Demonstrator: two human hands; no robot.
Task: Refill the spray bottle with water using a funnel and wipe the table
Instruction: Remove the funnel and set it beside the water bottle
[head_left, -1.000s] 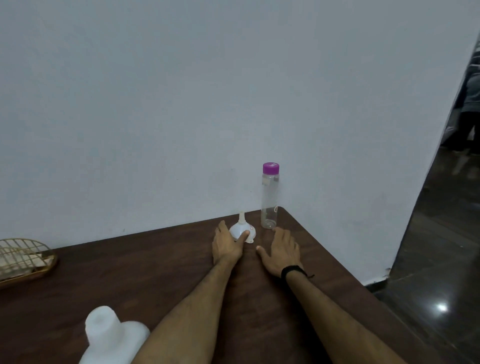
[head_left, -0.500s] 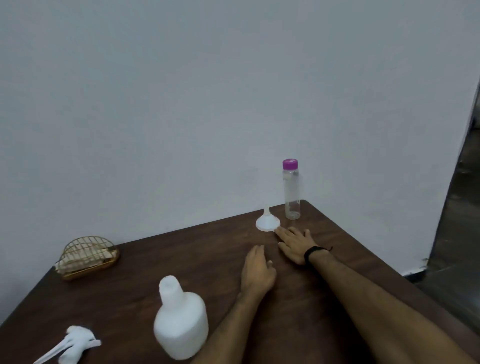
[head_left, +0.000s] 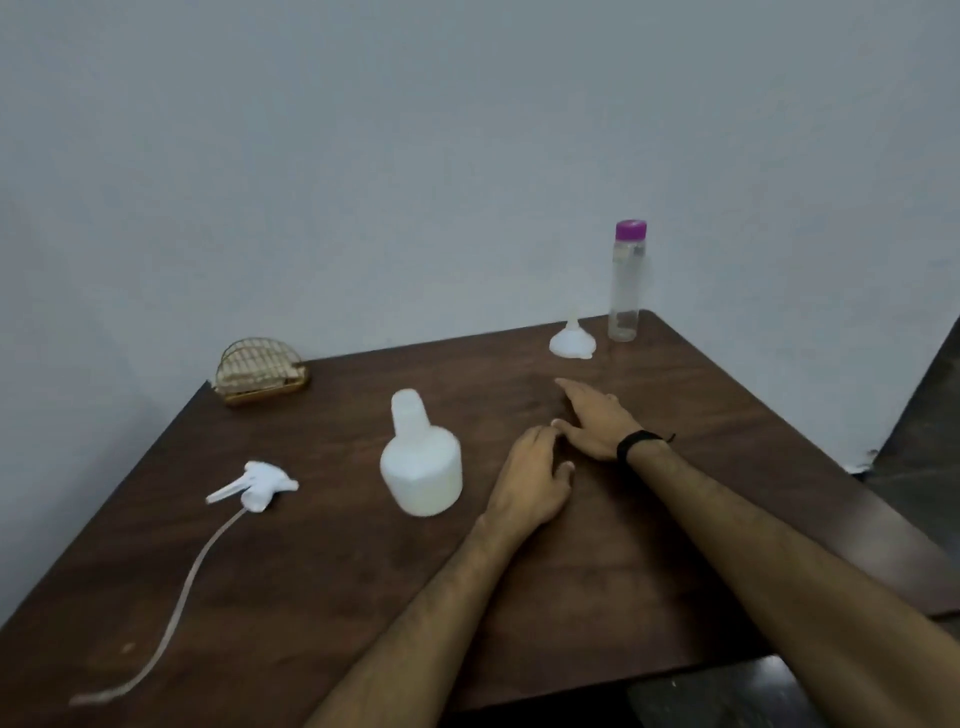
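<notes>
The white spray bottle body stands uncapped on the dark wooden table. Its spray head with a long tube lies flat to the left. A white funnel rests mouth-down near the far right corner, beside a clear water bottle with a purple cap. My left hand lies palm-down just right of the spray bottle, holding nothing. My right hand, with a black wristband, rests flat on the table short of the funnel, fingers spread.
A gold wire basket holding cloths or napkins sits at the far left corner against the white wall. The table's right edge drops to a dark floor.
The view has swung left and pulled back, bringing the spray head into sight. Both hands have drawn back from the funnel toward me; the left one had been touching it.
</notes>
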